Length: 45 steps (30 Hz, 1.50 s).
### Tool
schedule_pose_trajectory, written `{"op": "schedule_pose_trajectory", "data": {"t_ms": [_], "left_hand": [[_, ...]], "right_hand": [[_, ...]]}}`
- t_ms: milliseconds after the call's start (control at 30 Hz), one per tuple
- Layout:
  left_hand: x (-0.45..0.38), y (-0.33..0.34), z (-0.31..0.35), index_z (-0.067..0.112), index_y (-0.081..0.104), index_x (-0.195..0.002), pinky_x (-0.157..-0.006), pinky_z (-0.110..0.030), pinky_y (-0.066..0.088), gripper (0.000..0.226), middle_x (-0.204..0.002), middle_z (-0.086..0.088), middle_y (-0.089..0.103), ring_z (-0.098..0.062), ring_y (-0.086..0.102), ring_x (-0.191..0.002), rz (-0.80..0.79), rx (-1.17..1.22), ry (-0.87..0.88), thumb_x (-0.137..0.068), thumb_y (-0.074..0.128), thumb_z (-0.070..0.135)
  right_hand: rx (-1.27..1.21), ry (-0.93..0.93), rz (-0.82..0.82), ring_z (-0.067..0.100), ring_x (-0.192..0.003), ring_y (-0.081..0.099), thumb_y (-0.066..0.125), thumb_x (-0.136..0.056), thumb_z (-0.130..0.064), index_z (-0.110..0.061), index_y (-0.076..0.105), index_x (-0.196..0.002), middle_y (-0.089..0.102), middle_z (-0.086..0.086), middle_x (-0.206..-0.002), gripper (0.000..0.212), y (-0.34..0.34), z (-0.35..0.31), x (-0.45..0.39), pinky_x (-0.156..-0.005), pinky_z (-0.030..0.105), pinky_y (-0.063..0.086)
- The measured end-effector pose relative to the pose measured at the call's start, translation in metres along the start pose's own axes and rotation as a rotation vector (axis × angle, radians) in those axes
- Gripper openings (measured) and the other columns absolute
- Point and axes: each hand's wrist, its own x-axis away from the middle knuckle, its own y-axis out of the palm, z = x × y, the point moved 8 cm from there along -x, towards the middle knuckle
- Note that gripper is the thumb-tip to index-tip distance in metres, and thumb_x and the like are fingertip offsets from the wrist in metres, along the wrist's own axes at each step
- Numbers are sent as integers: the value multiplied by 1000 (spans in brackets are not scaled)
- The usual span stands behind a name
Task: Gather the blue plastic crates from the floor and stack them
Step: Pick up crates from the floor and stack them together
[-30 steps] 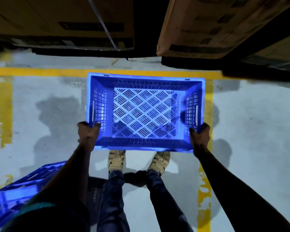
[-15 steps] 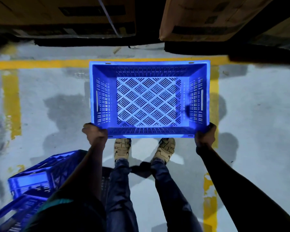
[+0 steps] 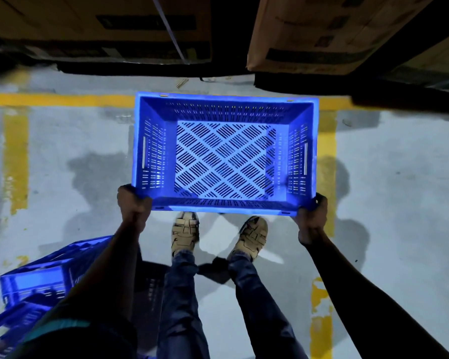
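An empty blue plastic crate (image 3: 224, 103) with a slotted floor hangs in front of me, open side up, above the grey floor. My left hand (image 3: 133, 203) grips its near left corner. My right hand (image 3: 312, 216) grips its near right corner. More blue crates (image 3: 36, 283) sit low at my left, partly hidden behind my left arm; how they are stacked is unclear.
Large cardboard boxes (image 3: 309, 35) stand on dark pallets along the far side. Yellow floor lines (image 3: 57, 100) mark the grey concrete, one running across, others toward me at left and right. My feet (image 3: 184, 231) stand just behind the crate.
The held crate has moved away from my body toward the boxes and sits more level. The crates at my lower left have come further into view.
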Motion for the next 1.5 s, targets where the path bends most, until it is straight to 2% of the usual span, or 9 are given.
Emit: {"op": "schedule_pose_trajectory", "data": {"t_ms": [67, 333, 467, 633, 867, 1033, 1267, 1400, 1500], "left_hand": [[-11, -1, -1, -3, 55, -81, -54, -32, 36, 21, -76, -18, 56, -19, 50, -72, -17, -15, 1, -63, 54, 7], [-11, 0, -22, -2, 46, -123, -84, -42, 47, 57, -120, -25, 56, -41, 55, -108, -43, -79, -30, -71, 62, 17], [-7, 1, -28, 1, 42, -130, -78, -35, 41, 50, -125, -23, 55, -41, 53, -112, -44, -83, -75, -84, 61, 3], [-12, 4, -22, 4, 43, -127, -76, -45, 48, 46, -121, -23, 56, -44, 56, -105, -36, -33, -62, -83, 53, 1], [-3, 8, -20, -1, 48, -122, -69, -32, 42, 50, -114, -20, 61, -33, 58, -91, 33, 37, -30, -74, 62, 5], [14, 15, -33, -1, 41, -131, -92, -48, 50, 57, -125, -28, 48, -46, 53, -110, 106, 51, -119, -79, 65, 6], [8, 13, -35, 0, 41, -128, -91, -44, 50, 62, -126, -27, 47, -45, 53, -110, 63, 147, -155, -73, 67, 10], [13, 16, -44, 1, 41, -131, -94, -50, 50, 84, -123, -25, 53, -43, 52, -115, 1, 182, -100, -58, 73, 26], [17, 17, -49, 1, 45, -128, -96, -52, 49, 84, -124, -23, 53, -40, 51, -118, -3, 222, -69, -55, 79, 25]], "right_hand": [[-10, 5, -60, 31, -96, 59, 56, -67, -12, -27, 49, -116, 55, -3, -102, 52, 10, -11, -8, -65, 32, 59], [-87, 67, -133, 34, -92, 63, 57, -81, -1, -33, 46, -103, 53, 0, -108, 41, 15, -10, -3, -65, 52, 60], [-74, 41, -133, 35, -92, 64, 54, -84, 2, -16, 48, -119, 49, 5, -115, 39, 12, -10, -5, -71, 51, 59], [-145, 55, -170, 42, -100, 62, 57, -83, 2, -39, 53, -97, 54, 9, -114, 43, 18, -6, -10, -69, 58, 58], [-387, 269, 88, 23, -93, 60, 53, -88, -3, -17, 32, -136, 55, 1, -119, 54, 29, 12, 17, -78, 51, 58], [-528, 420, 108, 26, -77, 61, 58, -92, -10, -9, 44, -124, 56, 10, -112, 34, 43, 19, 33, -56, 31, 58], [-715, 487, -10, 17, -51, 68, 55, -95, -1, -3, 49, -112, 64, 12, -83, 19, 74, 8, 57, -89, 50, 55], [-722, 522, -66, 27, -65, 67, 44, -94, 11, 9, 44, -123, 59, 26, -105, 30, 82, 1, 78, -81, 47, 58], [-608, 507, -180, 42, -109, 62, 40, -96, 9, 8, 34, -136, 53, 32, -129, 41, 98, -12, 111, -96, 51, 51]]}}
